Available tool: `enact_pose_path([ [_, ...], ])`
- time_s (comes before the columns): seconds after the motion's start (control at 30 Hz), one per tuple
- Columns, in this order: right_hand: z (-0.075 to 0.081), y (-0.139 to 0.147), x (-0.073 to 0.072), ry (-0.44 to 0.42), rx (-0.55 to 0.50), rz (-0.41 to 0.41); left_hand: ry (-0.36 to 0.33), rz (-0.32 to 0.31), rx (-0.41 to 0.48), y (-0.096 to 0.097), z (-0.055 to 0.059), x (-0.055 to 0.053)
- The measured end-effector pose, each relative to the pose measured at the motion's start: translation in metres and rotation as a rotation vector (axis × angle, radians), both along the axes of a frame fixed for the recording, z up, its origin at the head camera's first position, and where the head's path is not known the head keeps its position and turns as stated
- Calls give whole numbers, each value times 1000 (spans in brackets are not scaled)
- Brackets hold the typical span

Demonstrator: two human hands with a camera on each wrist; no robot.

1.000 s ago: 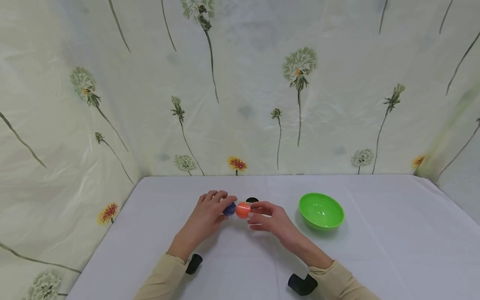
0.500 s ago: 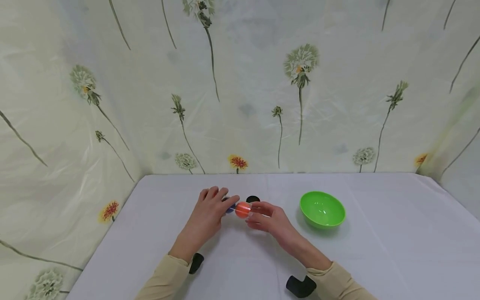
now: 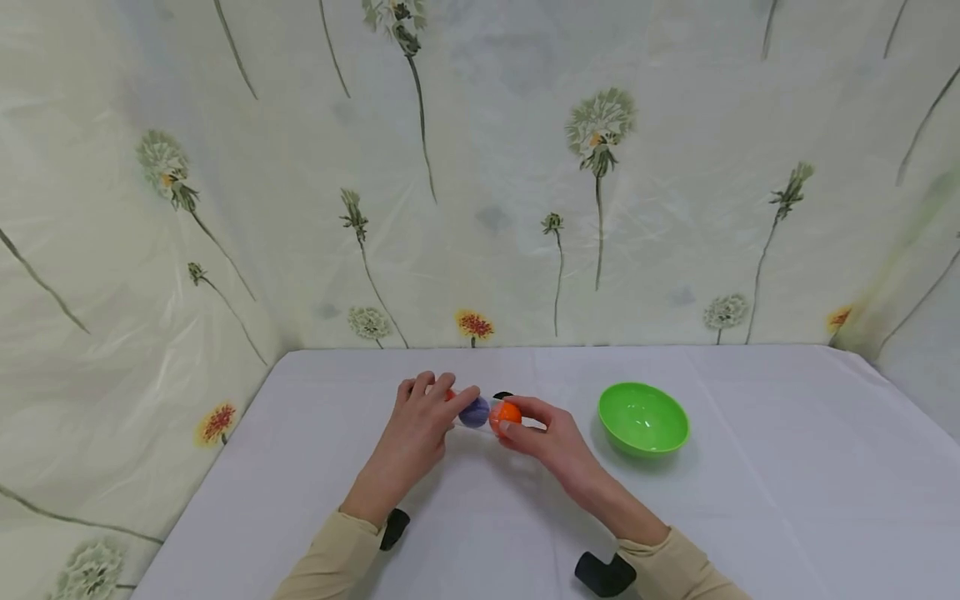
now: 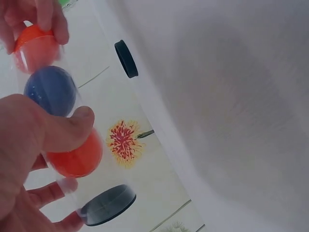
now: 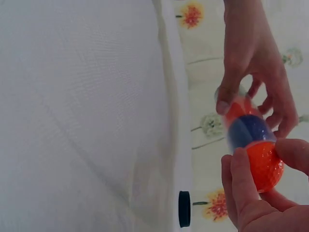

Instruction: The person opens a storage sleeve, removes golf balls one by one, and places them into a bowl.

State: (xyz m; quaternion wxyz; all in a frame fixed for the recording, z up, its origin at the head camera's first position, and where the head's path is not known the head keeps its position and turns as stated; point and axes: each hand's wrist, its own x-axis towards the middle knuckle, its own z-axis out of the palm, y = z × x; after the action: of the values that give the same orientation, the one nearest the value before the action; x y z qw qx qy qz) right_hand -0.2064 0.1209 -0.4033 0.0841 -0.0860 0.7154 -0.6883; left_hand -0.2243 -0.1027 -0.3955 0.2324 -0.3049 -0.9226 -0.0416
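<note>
A clear tube [image 4: 91, 186] is gripped by my left hand [image 3: 412, 429], thumb on one side and fingers around the other. Inside, in a row, are a red-orange ball [image 4: 77, 154], partly covered by the left thumb, and a blue ball [image 3: 474, 412]. A dark cap [image 4: 108, 205] closes the tube's left end. At the right end, my right hand [image 3: 551, 437] pinches a dimpled orange golf ball [image 5: 265, 166] between thumb and fingers. This ball sits at the tube's mouth, partly out of it.
A round black lid [image 5: 184, 209] lies on the white-clothed table [image 3: 480, 542] just behind the hands. To the right stands a bright green bowl [image 3: 643, 421]. Black wrist mounts [image 3: 606, 573] show below the forearms. A flower-printed curtain [image 3: 495, 183] hangs behind the table.
The orange and blue balls have shifted right along the tube, and the red-orange one now shows beneath the left fingers. My right fingers have closed onto the orange golf ball.
</note>
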Motion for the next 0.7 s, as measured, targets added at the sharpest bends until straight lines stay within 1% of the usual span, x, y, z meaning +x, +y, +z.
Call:
enact_pose_path([
  [0.13, 3, 1, 1, 18, 26, -22, -12, -3, 29, 0, -1, 1],
  [0.3, 4, 4, 1, 20, 40, -29, 14, -2, 38, 0, -1, 1],
  [0.4, 4, 7, 2, 18, 31, -21, 22, 4, 54, -1, -1, 0],
  [0.53, 6, 12, 3, 30, 12, -2, 10, 10, 79, -1, 1, 0],
  [0.7, 8, 16, 4, 44, 23, 7, -4, 19, 88, -1, 1, -1],
])
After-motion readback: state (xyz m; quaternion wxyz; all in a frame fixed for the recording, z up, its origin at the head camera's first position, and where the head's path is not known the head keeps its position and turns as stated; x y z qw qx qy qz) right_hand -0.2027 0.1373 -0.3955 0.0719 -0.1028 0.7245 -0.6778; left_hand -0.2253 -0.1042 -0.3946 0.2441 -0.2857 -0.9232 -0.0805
